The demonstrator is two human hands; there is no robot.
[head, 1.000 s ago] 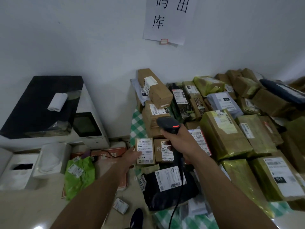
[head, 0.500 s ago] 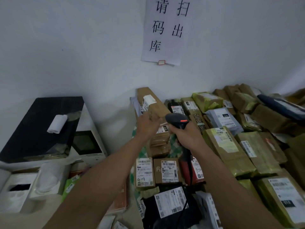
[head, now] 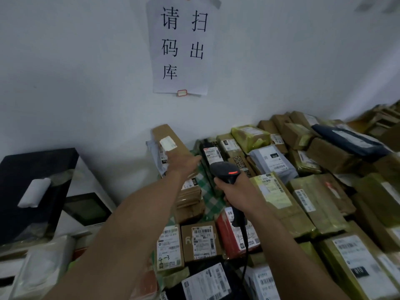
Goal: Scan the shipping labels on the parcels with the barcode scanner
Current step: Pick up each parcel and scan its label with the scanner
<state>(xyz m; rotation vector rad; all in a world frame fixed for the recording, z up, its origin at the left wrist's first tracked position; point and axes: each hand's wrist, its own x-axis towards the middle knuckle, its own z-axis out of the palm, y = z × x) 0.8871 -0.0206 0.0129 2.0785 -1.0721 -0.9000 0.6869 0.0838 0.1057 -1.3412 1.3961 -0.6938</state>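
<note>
The left hand (head: 184,164) shifts up to the back
Off the small labelled box (head: 170,245), it now lies on the long cardboard box (head: 166,132), fingers apparently curled over its edge; the right hand (head: 236,191) raises the barcode scanner (head: 226,173) alongside

black scanner (head: 225,172) over labelled brown parcels (head: 201,241)

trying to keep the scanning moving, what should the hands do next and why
Probably tip the long cardboard box toward the barcode scanner and aim at its white label. The left hand holds that box's near end, the right hand grips the scanner just beside it, and the scanner's head seems to point past the label, not at it.
</note>
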